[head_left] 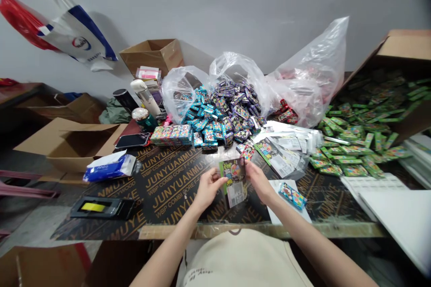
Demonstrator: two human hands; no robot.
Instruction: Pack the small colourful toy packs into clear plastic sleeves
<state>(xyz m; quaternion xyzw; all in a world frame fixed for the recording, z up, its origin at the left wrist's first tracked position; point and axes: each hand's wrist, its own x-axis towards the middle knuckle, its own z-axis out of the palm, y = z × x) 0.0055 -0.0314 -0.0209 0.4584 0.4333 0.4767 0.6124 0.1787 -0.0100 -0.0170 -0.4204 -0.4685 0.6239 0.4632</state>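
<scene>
Green and black packet (pixel 235 186) is up in both hands, near the close edge of the bench (pixel 164 193), so call that the clock's centre with 12 pointing at the wall (pixel 202 13). Left hand (pixel 209 188) is at 9, grip pinching the packet's side edge between thumb and fingers. Right hand (pixel 258 183) is around 2, grip pinching the upper corner on that side

Purple boxes (pixel 237 103) are heaped at 12, spilling from a clear bag (pixel 232 60), with blue boxes (pixel 205 119) right beside them at 11. A neat stack (pixel 171 135) touches the blue heap at about 10:30, and the phone (pixel 133 140) lies further out at 10. Wipes (pixel 109 167) are way over at 9. More packets (pixel 278 154) overlap at 2, some red boxes (pixel 286 113) sit behind them at 1, and there's a pile of green boxes (pixel 352 161) out toward 3. Closer in at 3, a blue pack (pixel 292 196) rests on white paper (pixel 274 210)
</scene>
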